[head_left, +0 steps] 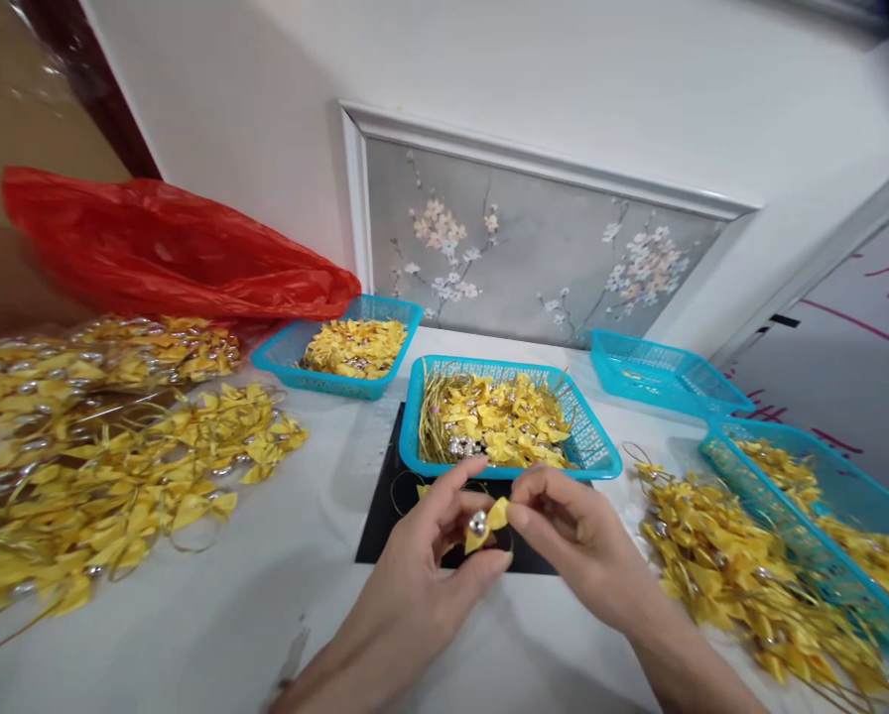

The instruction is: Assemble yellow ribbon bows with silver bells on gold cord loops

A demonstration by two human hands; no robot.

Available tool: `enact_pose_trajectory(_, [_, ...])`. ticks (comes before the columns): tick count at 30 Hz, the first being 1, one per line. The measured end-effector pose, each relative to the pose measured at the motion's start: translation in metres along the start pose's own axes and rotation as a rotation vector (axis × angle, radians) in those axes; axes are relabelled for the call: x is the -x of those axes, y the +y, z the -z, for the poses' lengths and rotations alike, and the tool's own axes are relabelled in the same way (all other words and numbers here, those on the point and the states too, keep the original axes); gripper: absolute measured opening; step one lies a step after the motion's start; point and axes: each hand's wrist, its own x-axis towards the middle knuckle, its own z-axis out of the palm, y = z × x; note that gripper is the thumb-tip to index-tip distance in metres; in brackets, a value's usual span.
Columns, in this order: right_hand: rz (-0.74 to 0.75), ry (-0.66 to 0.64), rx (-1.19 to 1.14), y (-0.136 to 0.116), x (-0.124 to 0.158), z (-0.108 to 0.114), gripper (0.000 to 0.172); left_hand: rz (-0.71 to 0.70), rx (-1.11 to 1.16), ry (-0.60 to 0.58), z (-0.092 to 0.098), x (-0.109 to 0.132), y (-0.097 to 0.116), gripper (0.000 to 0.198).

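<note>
My left hand and my right hand meet over a black mat at the table's front. Between their pinched fingertips is a small yellow ribbon bow with a silver bead in its middle. Both hands grip it, the left from below and the left side, the right from the right. Just behind them stands a blue basket filled with yellow bows, silver beads and gold cord.
A large heap of finished yellow bows covers the table's left side, with a red plastic bag behind. More blue baskets stand at the back left, back right and far right. Another bow pile lies right of my hands.
</note>
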Motion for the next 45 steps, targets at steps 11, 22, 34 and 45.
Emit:
enact_pose_trajectory(11, [-0.151, 0.136, -0.326, 0.009, 0.003, -0.005, 0.02, 0.078, 0.443, 0.013, 0.005, -0.002, 0.003, 0.028])
enact_pose_trajectory(22, [-0.125, 0.086, -0.242, -0.001, -0.002, -0.001, 0.023, 0.011, 0.213, 0.07, 0.008, -0.006, 0.001, 0.02])
enact_pose_trajectory(34, [-0.101, 0.39, 0.268, -0.004, -0.012, 0.071, 0.028, 0.102, 0.119, 0.146, 0.01, -0.013, 0.001, 0.04])
enact_pose_trajectory(45, [-0.47, 0.536, 1.036, 0.053, 0.069, 0.162, 0.026, 0.061, 0.11, 0.119, -0.002, -0.003, 0.008, 0.028])
